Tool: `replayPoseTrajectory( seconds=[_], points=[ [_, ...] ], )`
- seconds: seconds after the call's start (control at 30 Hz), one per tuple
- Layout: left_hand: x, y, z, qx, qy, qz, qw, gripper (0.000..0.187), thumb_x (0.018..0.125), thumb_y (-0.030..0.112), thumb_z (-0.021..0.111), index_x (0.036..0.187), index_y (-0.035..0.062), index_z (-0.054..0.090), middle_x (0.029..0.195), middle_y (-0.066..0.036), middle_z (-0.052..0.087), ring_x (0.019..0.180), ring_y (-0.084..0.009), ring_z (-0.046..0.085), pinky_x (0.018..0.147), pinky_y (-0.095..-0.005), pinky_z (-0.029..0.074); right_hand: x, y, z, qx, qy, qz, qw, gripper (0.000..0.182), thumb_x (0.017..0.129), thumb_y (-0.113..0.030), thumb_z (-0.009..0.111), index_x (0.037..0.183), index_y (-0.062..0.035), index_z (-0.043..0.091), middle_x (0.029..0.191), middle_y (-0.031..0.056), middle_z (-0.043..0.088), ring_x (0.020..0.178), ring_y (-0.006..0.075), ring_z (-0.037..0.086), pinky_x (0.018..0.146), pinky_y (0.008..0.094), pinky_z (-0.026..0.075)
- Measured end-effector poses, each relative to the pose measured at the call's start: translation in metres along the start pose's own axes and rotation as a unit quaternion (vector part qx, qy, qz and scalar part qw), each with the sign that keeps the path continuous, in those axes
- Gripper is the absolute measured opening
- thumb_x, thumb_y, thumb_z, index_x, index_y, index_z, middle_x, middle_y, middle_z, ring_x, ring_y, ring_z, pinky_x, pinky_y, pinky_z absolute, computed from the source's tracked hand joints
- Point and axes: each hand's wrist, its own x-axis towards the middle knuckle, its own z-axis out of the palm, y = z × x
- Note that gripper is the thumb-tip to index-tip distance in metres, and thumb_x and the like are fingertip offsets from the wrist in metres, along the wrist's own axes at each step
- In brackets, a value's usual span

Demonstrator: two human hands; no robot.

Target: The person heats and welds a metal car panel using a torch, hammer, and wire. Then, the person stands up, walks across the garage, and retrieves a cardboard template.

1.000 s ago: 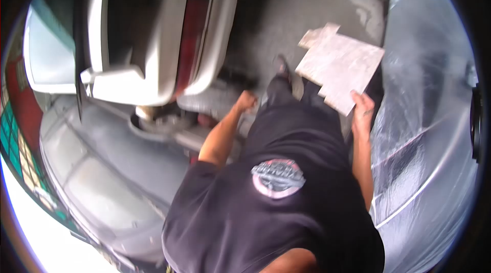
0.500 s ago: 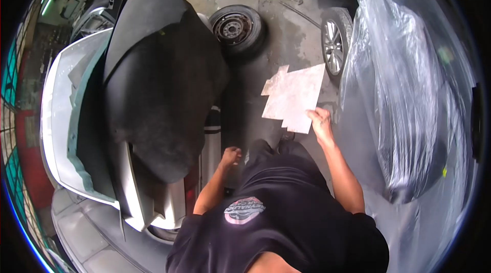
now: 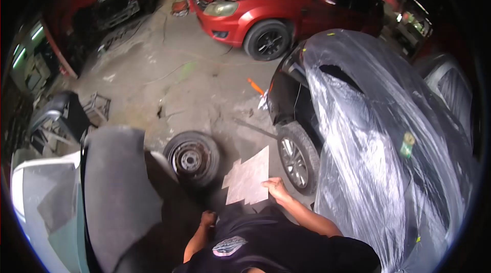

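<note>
My right hand [image 3: 276, 189] pinches the right edge of a pale, stained sheet of stiff paper [image 3: 249, 178] with stepped, irregular edges. The sheet is tilted out in front of my body, above the floor. Low on my left side, my left hand [image 3: 207, 219] is closed in a loose fist, with nothing visible in it. It is near the dark-grey curved panel [image 3: 115, 181]. Beyond the sheet, a wheel with a rusty steel rim [image 3: 190, 159] lies flat on the floor.
A dark car under clear plastic sheeting [image 3: 353, 145] stands close on my right, its front wheel [image 3: 296, 158] near my right hand. Ahead is a red car [image 3: 245, 15] with its hood raised. A black bumper [image 3: 61, 114] and a metal stand [image 3: 98, 106] are at the left.
My view has tipped up and forward, bringing the red car into sight. The loose wheel now appears closer to me. My right hand still holds the sheet, and my left stays curled.
</note>
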Motion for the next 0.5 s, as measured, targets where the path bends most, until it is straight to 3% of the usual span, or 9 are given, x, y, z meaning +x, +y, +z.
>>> replayPoseTrajectory(
  seconds=[0.1,0.2,0.23,0.3,0.33,0.43,0.47,0.5],
  points=[
    [0.031,0.104,-0.050,-0.051,-0.006,-0.003,0.999,0.028,0.089,0.020,0.056,0.106,-0.0018,0.062,0.076,-0.014,0.064,0.061,-0.0245,0.065,0.049,-0.0378,0.056,0.043,-0.049,0.003,0.061,0.025,0.025,0.998,0.022,0.078,-0.016,0.069,0.082,0.0054,0.072,0.073,0.0066,0.066,0.069,0.0139,0.058,0.063,0.0314,0.044],
    [0.087,0.186,-0.089,-0.088,-0.012,0.037,0.995,0.023,0.092,0.019,0.055,0.101,-0.0012,0.061,0.072,-0.010,0.061,0.059,-0.0227,0.064,0.050,-0.0400,0.056,0.088,-0.106,0.000,0.049,0.060,0.022,0.997,0.024,0.078,-0.017,0.069,0.083,0.0058,0.072,0.073,0.0101,0.067,0.070,0.0156,0.058,0.063,0.0325,0.045],
    [0.094,0.221,-0.099,-0.125,-0.016,0.059,0.990,0.019,0.093,0.017,0.054,0.100,-0.0003,0.059,0.067,-0.007,0.056,0.053,-0.0195,0.058,0.044,-0.0358,0.051,0.115,-0.110,0.000,0.049,0.069,0.019,0.996,0.024,0.078,-0.018,0.069,0.083,0.0059,0.072,0.074,0.0111,0.067,0.071,0.0163,0.059,0.064,0.0328,0.045],
    [0.177,0.231,-0.118,-0.288,-0.124,0.054,0.948,0.012,0.093,0.013,0.053,0.091,0.0026,0.059,0.064,-0.004,0.053,0.049,-0.0151,0.051,0.039,-0.0308,0.041,0.176,-0.109,0.005,0.041,0.063,0.021,0.997,0.026,0.078,-0.019,0.069,0.084,0.0060,0.072,0.074,0.0130,0.067,0.073,0.0178,0.060,0.065,0.0332,0.045],
    [0.216,0.233,-0.127,-0.371,-0.230,0.005,0.900,0.012,0.092,0.006,0.049,0.085,0.0042,0.058,0.060,-0.001,0.050,0.047,-0.0130,0.047,0.037,-0.0304,0.033,0.197,-0.124,0.006,0.019,0.061,-0.001,0.998,0.024,0.078,-0.017,0.069,0.084,0.0065,0.072,0.075,0.0117,0.068,0.073,0.0161,0.060,0.066,0.0320,0.046],
    [0.244,0.272,-0.128,-0.257,-0.115,0.099,0.954,0.016,0.090,0.003,0.046,0.082,0.0047,0.059,0.059,0.000,0.050,0.048,-0.0116,0.048,0.038,-0.0314,0.035,0.281,-0.170,-0.002,0.010,0.040,-0.040,0.998,0.020,0.080,-0.012,0.069,0.084,0.0072,0.072,0.076,0.0091,0.070,0.073,0.0128,0.062,0.067,0.0296,0.048],
    [0.269,0.264,-0.127,-0.121,-0.044,0.276,0.953,0.014,0.089,0.004,0.048,0.081,0.0037,0.060,0.060,0.000,0.050,0.048,-0.0121,0.047,0.041,-0.0323,0.037,0.313,-0.174,-0.004,0.045,0.026,-0.032,0.998,0.020,0.080,-0.012,0.069,0.085,0.0067,0.072,0.077,0.0090,0.070,0.073,0.0131,0.062,0.067,0.0296,0.048],
    [0.280,0.265,-0.134,-0.022,-0.024,0.288,0.957,0.014,0.089,0.007,0.050,0.082,0.0036,0.061,0.061,-0.003,0.053,0.050,-0.0141,0.050,0.043,-0.0332,0.039,0.344,-0.178,-0.002,0.081,0.004,-0.019,0.996,0.019,0.080,-0.012,0.068,0.087,0.0063,0.072,0.078,0.0088,0.071,0.074,0.0135,0.063,0.068,0.0295,0.048]
  ],
)
